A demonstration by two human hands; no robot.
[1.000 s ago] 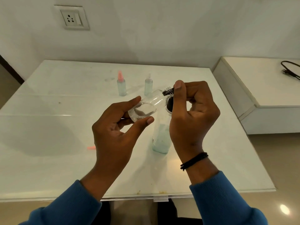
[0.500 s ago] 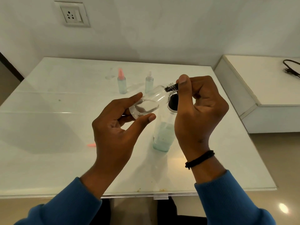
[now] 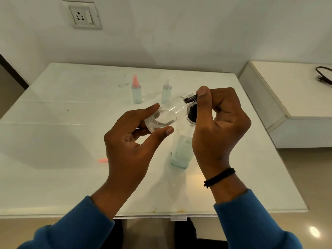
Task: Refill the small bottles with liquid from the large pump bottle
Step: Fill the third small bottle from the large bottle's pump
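My left hand (image 3: 131,146) holds a small clear bottle (image 3: 168,114) by its base, tilted with the neck up and to the right; a little clear liquid lies inside. My right hand (image 3: 219,123) pinches the black nozzle (image 3: 190,100) of the large pump bottle (image 3: 181,150) right at the small bottle's threaded mouth. The large bottle stands on the table behind my hands, its lower part holding pale blue-green liquid. Two more small bottles stand farther back: one with a pink spray top (image 3: 136,90), one with a clear top (image 3: 166,90).
The white glass-topped table (image 3: 71,168) carries a small pink cap (image 3: 102,160) at the left. A lower white counter (image 3: 287,90) with a black cable (image 3: 323,76) stands at the right. A wall socket (image 3: 81,15) sits above the table.
Both hands and the small bottle have held almost still over the large bottle; the view has shifted slightly.
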